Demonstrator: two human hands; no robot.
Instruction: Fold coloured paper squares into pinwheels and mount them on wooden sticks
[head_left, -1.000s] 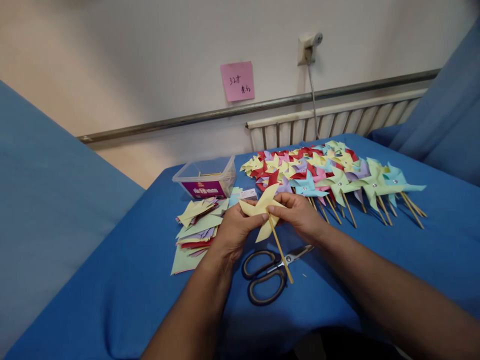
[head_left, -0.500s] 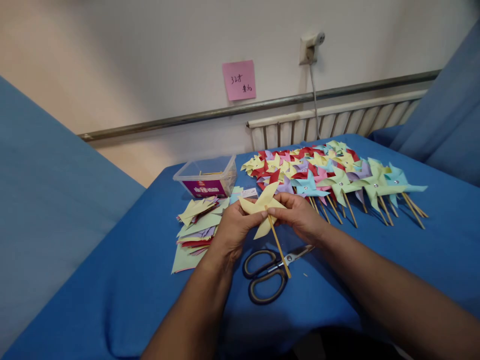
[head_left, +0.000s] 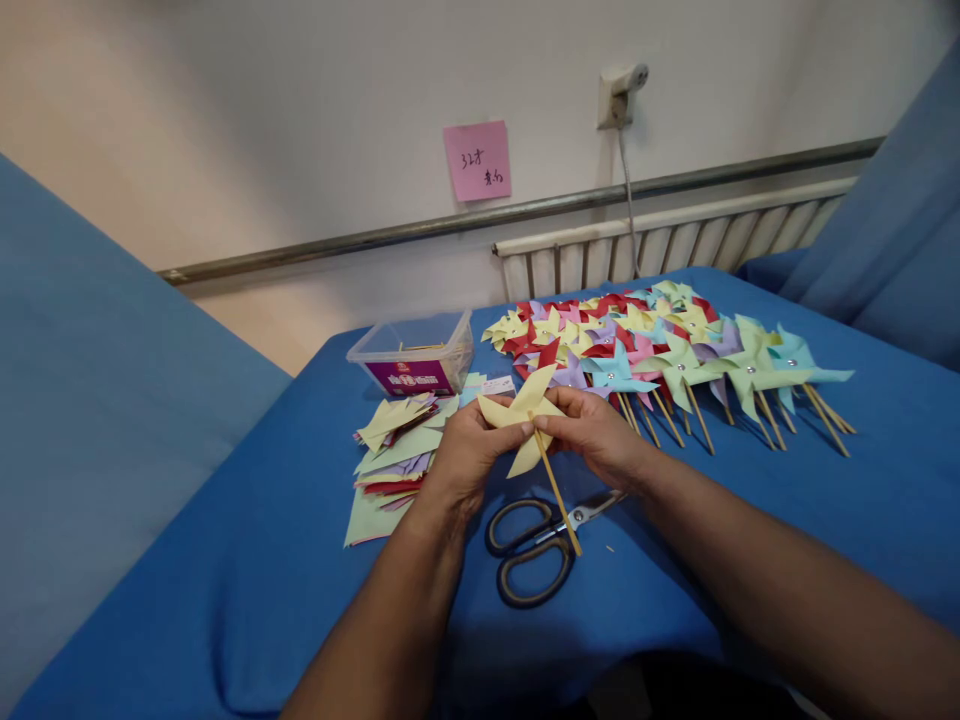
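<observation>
Head view: stick meets yellow pinwheel above the table's near edge

Head camera, reading from the left: a stack of coloured paper squares (head_left: 394, 450) lies near the table's (head_left: 247, 590) left edge, with a clear plastic box (head_left: 412, 352) behind it toward the far-left corner. My left hand (head_left: 469, 455) has its fingers closed on the left blades of the yellow pinwheel (head_left: 521, 410), which is lifted above the cloth just behind the scissors (head_left: 536, 545) by the near edge. My right hand (head_left: 600, 432) pinches the wooden stick (head_left: 555, 485) at its top, right where it meets the wheel's centre.

I judge the step in hand is fastening stick to wheel. The next move would call for firm, straight pressure at the hub while the left hand keeps the blades from crumpling.

The stick's long axis runs from the hub down and to the right, its free end pointing toward the near edge over the scissors. The wheel faces roughly up toward me.

Finished pinwheels (head_left: 667, 345) fan out across the table's far-right part.
</observation>
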